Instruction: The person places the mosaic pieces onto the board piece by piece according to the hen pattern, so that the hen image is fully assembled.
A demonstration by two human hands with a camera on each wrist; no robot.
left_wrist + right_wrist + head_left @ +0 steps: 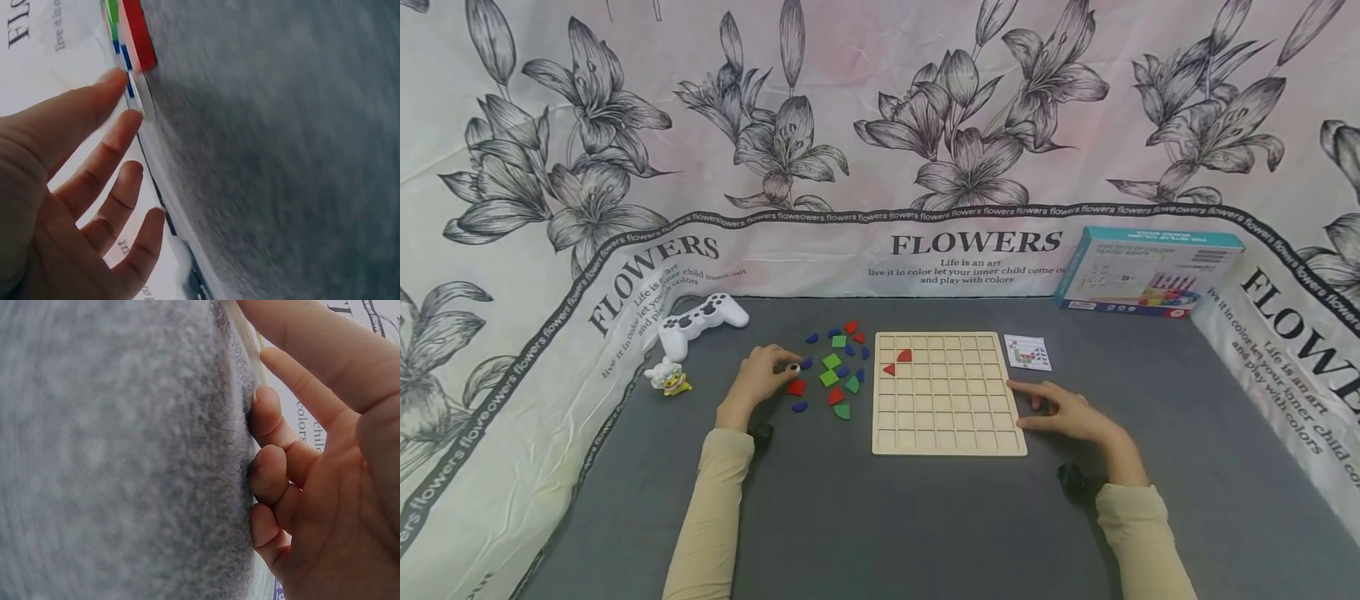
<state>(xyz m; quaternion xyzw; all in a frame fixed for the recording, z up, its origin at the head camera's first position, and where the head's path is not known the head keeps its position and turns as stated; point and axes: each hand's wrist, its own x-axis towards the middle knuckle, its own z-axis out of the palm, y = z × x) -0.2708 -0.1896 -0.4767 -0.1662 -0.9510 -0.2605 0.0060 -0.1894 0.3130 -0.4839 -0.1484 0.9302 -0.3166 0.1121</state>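
Observation:
A wooden grid board [947, 417] lies on the grey mat, with two red pieces [898, 362] in its upper left squares. To its left is a scatter of several red, green and blue pieces [837, 372]. My left hand [784, 372] rests at the left edge of that scatter, beside a red piece [796, 387]. In the left wrist view the left hand [134, 125] has straight, spread fingers and holds nothing, with a red piece [140, 34] just past the fingertips. My right hand [1037, 406] lies on the mat at the board's right edge, index finger extended. The right wrist view shows its other fingers [269, 469] loosely curled, empty.
A white game controller [703, 321] and a small toy figure [668, 377] lie at the left. A pattern card [1027, 352] sits right of the board, and a teal box [1150, 271] leans at the back right. Floral cloth [925, 167] walls the mat on three sides.

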